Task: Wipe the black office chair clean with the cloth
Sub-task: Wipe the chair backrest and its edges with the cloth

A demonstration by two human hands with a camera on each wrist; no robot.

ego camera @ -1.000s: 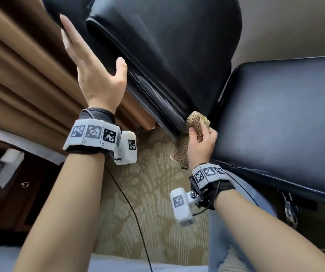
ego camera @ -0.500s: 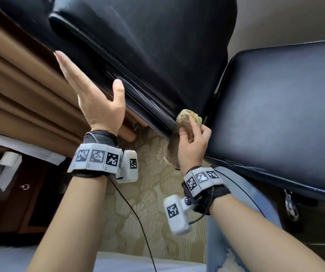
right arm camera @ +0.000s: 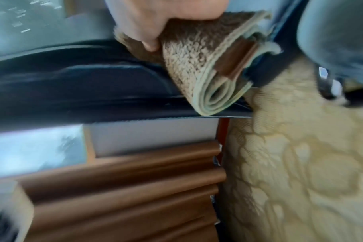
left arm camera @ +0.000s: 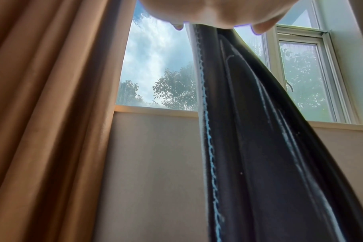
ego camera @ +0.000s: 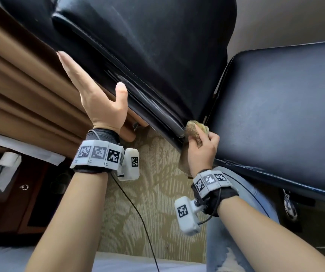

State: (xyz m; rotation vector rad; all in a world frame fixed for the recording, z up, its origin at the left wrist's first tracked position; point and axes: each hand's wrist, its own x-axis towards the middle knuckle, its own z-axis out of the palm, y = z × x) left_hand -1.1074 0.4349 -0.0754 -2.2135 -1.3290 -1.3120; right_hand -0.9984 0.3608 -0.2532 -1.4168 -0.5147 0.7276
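Crowding the chair [ego camera: 157,55], curtain [ego camera: 20,85] backs the flat left hand [ego camera: 99,99]; right hand [ego camera: 202,152] clutches cloth [ego camera: 194,128].

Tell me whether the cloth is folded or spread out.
Folded. The right wrist view shows the cloth rolled into several layers, its stacked edges visible at the end, gripped by the right hand against the chair backrest.

- You see the black leather office chair [ego camera: 157,55], its stitched backrest tilted above the padded seat.
- Your folded tan terry cloth [right arm camera: 205,65] presses against the backrest's lower edge.
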